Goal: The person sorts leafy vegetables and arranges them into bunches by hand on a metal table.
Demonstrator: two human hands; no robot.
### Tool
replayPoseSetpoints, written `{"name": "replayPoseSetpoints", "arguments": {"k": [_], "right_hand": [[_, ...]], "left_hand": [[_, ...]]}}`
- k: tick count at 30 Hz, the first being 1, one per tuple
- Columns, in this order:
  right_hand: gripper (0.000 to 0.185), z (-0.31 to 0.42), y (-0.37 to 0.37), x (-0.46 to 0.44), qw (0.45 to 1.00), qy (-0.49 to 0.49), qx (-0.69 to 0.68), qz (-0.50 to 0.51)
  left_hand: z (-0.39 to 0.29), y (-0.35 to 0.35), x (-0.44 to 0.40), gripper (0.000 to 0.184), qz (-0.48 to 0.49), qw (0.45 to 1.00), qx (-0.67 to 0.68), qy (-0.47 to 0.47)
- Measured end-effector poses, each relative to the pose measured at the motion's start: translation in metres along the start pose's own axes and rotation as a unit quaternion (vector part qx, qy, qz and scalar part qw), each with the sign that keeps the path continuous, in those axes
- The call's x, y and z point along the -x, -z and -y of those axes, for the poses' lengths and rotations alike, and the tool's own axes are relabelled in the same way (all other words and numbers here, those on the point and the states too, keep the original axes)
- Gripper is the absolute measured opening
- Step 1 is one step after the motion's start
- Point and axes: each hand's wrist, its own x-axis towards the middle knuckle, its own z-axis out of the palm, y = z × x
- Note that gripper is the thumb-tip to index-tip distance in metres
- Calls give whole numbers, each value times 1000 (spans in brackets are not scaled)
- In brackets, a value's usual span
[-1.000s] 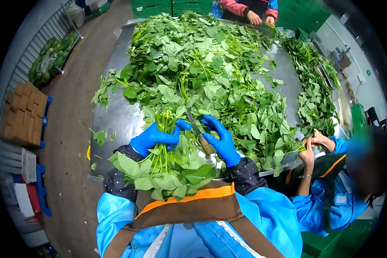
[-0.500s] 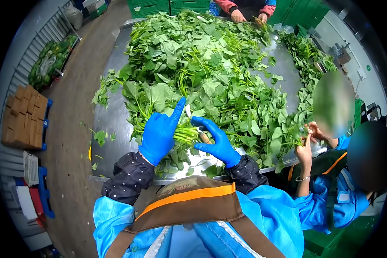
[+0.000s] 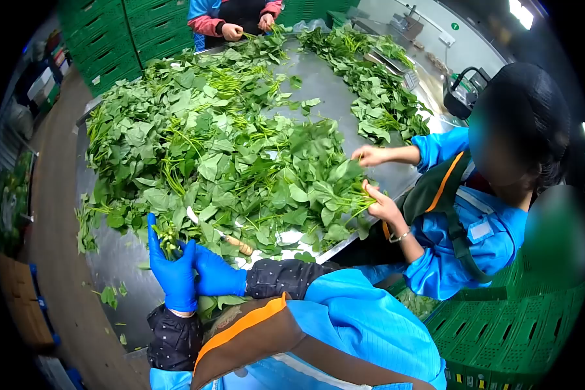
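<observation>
Slender green stem bunch (image 3: pixel 169 244) gathered at the near edge of the work

Nearest the wearer, below a brown apron with an orange band (image 3: pixel 244 331), the blue-gloved left hand (image 3: pixel 170 268) appears to be gripping the stem bunch, its pale cut ends standing up between thumb and fingers, one finger stretched straight upward. The blue-gloved right hand (image 3: pixel 218 272) presses in just beside it, touching or nearly so; its fingertips are hidden behind the left, so whether they are gripping cannot be told. Some broad green leaves show just under the right wrist. The step in hand looks like gathering and evening up one bunch; the next move seems to call for a firm left hold that does not crush the stems, and for the right fingers to come free of it.

Just beyond lies a knife with a light wooden handle (image 3: pixel 238 245), its blade partly covered by leaves. Past that spreads a broad heap of loose green leafy stems (image 3: pixel 201 140) on a grey sheet-metal table (image 3: pixel 312 70). To the right, a blue-sleeved co-worker (image 3: pixel 471 224) holds leafy stems bare-handed; at the far edge, a pink-sleeved person (image 3: pixel 205 26) handles more, beside stacked green plastic crates (image 3: pixel 101 45)
</observation>
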Motion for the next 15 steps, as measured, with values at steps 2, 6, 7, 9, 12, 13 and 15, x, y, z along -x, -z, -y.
{"name": "replayPoseSetpoints", "arguments": {"k": [2, 6, 7, 9, 12, 13, 15], "right_hand": [[73, -3, -5, 5, 998, -37, 12, -44], [51, -17, 5, 2, 960, -142, -220, 103], [44, -17, 11, -3, 949, -68, -292, 99], [49, 5, 60, -28, 930, -111, -349, 28], [34, -28, 135, -102, 911, -179, -352, -118], [32, -26, 179, -120, 943, -62, -317, -86], [27, -24, 249, -140, 938, -14, -317, -143]], "left_hand": [[6, 2, 1, 81, 32, 996, 27, 72], [-17, 19, -7, 88, 168, 969, 60, 173], [-21, 26, -11, 92, 204, 960, 63, 182], [-7, 44, -18, 80, 173, 979, 34, 105], [-29, 52, -29, 57, 58, 988, 87, 112], [-32, 56, -32, 52, 29, 986, 114, 117], [-29, 58, -39, 47, 27, 988, 86, 126]]}}
